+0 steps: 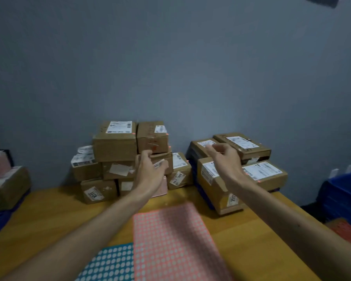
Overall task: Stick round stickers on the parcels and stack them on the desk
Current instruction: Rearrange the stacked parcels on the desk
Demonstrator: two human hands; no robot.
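Counted about nine cardboard parcels in left pile (114, 147), four in right pile (265, 171), all on counter (49, 216) against wall. Judged light, stiff, best gripped by opposite sides. Reached with left hand (150, 171), fingers loosely curled, and right hand (225, 159), fingers loosely spread, pinching nothing visible. Noted pink sticker sheet (170, 240) and teal sticker sheet (114, 264), one each.

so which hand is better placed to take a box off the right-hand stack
Right, probably. The right hand hovers at the right stack, fingers by a label on top of it. The left hand is across at the left stack and would have to cross over.
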